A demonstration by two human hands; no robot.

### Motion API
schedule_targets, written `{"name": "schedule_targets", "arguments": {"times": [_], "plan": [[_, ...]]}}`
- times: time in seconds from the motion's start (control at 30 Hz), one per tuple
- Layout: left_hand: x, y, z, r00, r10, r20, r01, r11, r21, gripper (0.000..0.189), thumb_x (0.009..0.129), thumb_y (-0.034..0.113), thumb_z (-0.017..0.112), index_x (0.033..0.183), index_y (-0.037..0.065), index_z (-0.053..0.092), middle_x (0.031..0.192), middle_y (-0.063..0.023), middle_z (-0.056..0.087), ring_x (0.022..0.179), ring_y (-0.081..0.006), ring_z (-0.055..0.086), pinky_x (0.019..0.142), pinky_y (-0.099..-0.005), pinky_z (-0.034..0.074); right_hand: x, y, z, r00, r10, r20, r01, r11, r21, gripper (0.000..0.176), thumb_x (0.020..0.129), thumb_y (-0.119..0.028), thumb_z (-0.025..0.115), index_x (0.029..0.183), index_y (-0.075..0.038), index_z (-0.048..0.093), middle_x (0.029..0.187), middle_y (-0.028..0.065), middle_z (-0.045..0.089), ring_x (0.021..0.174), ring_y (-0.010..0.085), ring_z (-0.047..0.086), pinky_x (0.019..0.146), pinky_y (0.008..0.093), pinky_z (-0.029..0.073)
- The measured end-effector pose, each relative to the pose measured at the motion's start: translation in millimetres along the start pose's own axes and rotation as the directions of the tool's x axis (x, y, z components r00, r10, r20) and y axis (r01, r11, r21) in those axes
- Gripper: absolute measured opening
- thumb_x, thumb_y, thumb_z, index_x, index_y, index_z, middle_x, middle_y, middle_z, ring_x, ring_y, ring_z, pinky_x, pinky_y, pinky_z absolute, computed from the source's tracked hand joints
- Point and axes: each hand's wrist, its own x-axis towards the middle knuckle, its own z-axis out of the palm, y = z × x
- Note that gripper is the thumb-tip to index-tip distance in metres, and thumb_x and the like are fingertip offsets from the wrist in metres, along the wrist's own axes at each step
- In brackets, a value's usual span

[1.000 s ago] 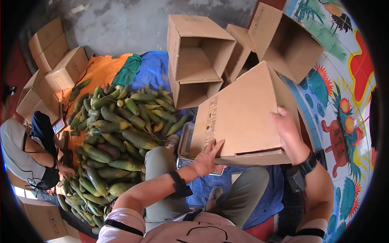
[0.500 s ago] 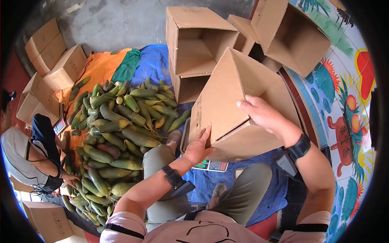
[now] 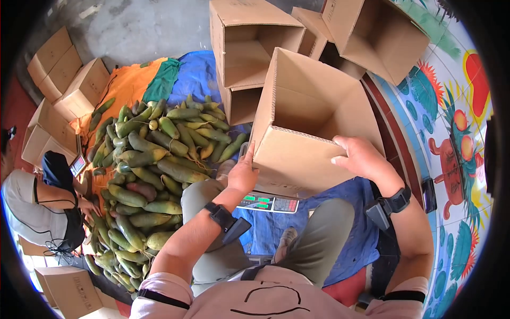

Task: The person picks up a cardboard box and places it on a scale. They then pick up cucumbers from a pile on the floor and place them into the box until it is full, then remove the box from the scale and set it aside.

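Box [image 3: 313, 165] sits mouth up over the scale [image 3: 268, 204]; its seating on the pan is hidden. Right hand [image 3: 364, 159]: grip narrow, near rim pinched. Left hand [image 3: 242, 174]: grip loose, digits extended against the left corner.

Risk: an off-centre base or lingering hand pressure could falsify the reading; a one-sided pull on the rim could tip or bend the box.

Obstructions: stacked boxes [image 3: 265, 13] close behind, vegetables [image 3: 159, 175] to the left, knee [image 3: 329, 220] near the scale. Co-worker [image 3: 32, 207] well apart.
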Motion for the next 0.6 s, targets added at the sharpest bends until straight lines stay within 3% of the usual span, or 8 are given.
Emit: {"name": "schedule_targets", "arguments": {"times": [0.07, 0.23, 0.3, 0.4, 0.53, 0.6], "plan": [[2, -7, 3, 0.999, -0.012, -0.053, 0.015, 0.999, 0.049, 0.09, 0.082, 0.014, 0.063, 0.15, 0.026, 0.006, 0.132, -0.0183, 0.048, 0.113, -0.0363, 0.054, 0.092, -0.0442, 0.045, 3, 5, 6, 0.999, -0.039, -0.015, 0.039, 0.999, -0.009, 0.035, 0.078, -0.016, 0.068, 0.106, 0.003, 0.058, 0.095, 0.0237, 0.063, 0.087, 0.0375, 0.061, 0.075, 0.0406, 0.048], [1, -11, 2, 0.99, -0.139, -0.01, 0.139, 0.987, 0.084, 0.09, 0.082, 0.016, 0.063, 0.15, 0.023, 0.004, 0.127, -0.0206, 0.052, 0.113, -0.0364, 0.054, 0.092, -0.0442, 0.045, 4, -6, 27, 0.974, -0.179, -0.137, 0.176, 0.984, -0.033, 0.015, 0.078, -0.007, 0.065, 0.089, -0.002, 0.056, 0.081, 0.0193, 0.06, 0.079, 0.04, 0.058, 0.067, 0.0453, 0.046], [-1, -11, 0, 0.991, -0.122, -0.061, 0.124, 0.992, 0.03, 0.074, 0.079, 0.015, 0.064, 0.14, -0.004, 0.026, 0.113, -0.0274, 0.059, 0.108, -0.0403, 0.055, 0.092, -0.0448, 0.044, 4, -13, 30, 0.948, -0.234, -0.215, 0.23, 0.972, -0.045, 0.013, 0.078, -0.003, 0.063, 0.081, -0.002, 0.05, 0.075, 0.0189, 0.057, 0.076, 0.0396, 0.057, 0.063, 0.0458, 0.045], [1, -19, 5, 0.989, -0.087, -0.121, 0.087, 0.996, -0.004, 0.066, 0.078, 0.014, 0.063, 0.134, -0.005, 0.032, 0.109, -0.0285, 0.06, 0.104, -0.0424, 0.057, 0.09, -0.0459, 0.045, 4, -14, 29, 0.96, -0.238, -0.146, 0.223, 0.968, -0.114, 0.017, 0.082, -0.009, 0.063, 0.089, 0.0, 0.05, 0.081, 0.0198, 0.058, 0.078, 0.0413, 0.056, 0.065, 0.0471, 0.044], [3, -24, 9, 0.985, -0.098, -0.143, 0.095, 0.995, -0.023, 0.062, 0.078, 0.014, 0.064, 0.13, -0.004, 0.036, 0.106, -0.0296, 0.06, 0.102, -0.0435, 0.057, 0.089, -0.0459, 0.046, 3, -17, 29, 0.958, -0.243, -0.154, 0.227, 0.967, -0.115, 0.017, 0.081, -0.009, 0.063, 0.087, 0.0, 0.05, 0.08, 0.0187, 0.058, 0.077, 0.0411, 0.056, 0.064, 0.0478, 0.043], [10, -32, 13, 0.989, -0.148, -0.022, 0.149, 0.987, 0.065, 0.087, 0.081, 0.018, 0.064, 0.149, 0.009, 0.01, 0.12, -0.0237, 0.056, 0.108, -0.0367, 0.057, 0.091, -0.0437, 0.046, 4, -15, 31, 0.944, -0.277, -0.18, 0.254, 0.957, -0.141, 0.018, 0.081, -0.009, 0.063, 0.086, 0.0, 0.049, 0.078, 0.0187, 0.057, 0.077, 0.0407, 0.056, 0.063, 0.0477, 0.043]]}}
